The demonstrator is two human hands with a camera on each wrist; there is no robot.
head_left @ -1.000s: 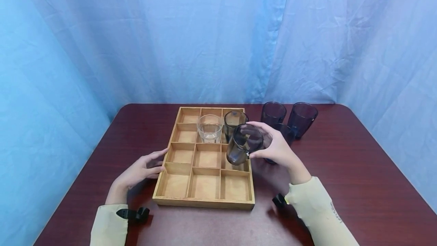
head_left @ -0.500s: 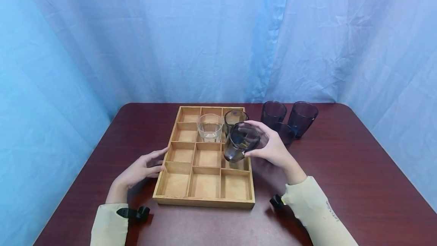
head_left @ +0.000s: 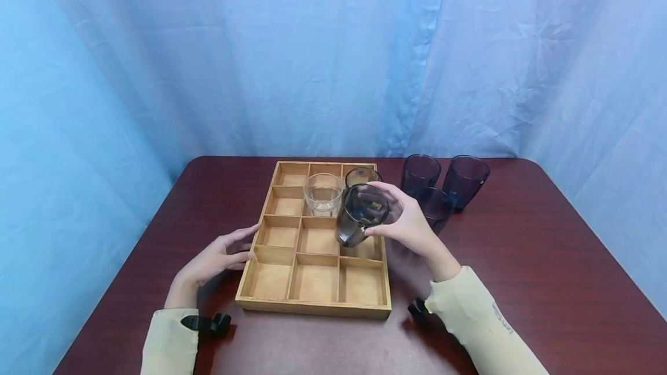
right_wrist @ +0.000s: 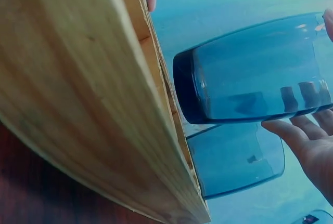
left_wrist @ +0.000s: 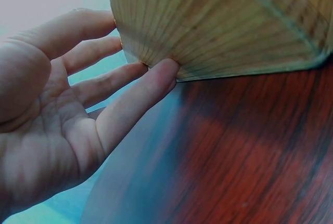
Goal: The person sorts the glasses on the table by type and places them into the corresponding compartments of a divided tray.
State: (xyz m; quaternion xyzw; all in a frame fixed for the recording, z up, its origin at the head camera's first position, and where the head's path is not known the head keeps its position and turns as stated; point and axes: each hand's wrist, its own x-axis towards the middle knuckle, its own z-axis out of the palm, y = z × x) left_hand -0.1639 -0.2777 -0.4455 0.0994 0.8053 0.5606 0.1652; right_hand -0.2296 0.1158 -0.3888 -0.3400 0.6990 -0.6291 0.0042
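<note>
My right hand (head_left: pixel 409 227) grips a dark tinted drinking glass (head_left: pixel 351 230) near its rim, thumb on the near side. The glass hangs slightly tilted above the third row of a divided wooden tray (head_left: pixel 312 307). In the right wrist view the base of this glass (right_wrist: pixel 250 73) is just above the tray's edge. My left hand (head_left: pixel 213 259) touches the tray's left wall with extended fingertips, as the left wrist view also shows with the fingers (left_wrist: pixel 130 99). A clear glass (head_left: pixel 323 198) and another tinted glass (head_left: pixel 362 175), partly hidden, stand in the second row.
To the right of the tray, three more dark glasses stand close together on the red-brown table: one at the back left (head_left: pixel 419 172), one at the back right (head_left: pixel 465 181) and one in front (head_left: pixel 435 207), partly behind my right hand. A blue curtain (head_left: pixel 312 62) hangs behind the table.
My right hand has carried the tinted glass a little to the left over the tray, uncovering more of the front standing glass. The left hand stays at the tray's side.
</note>
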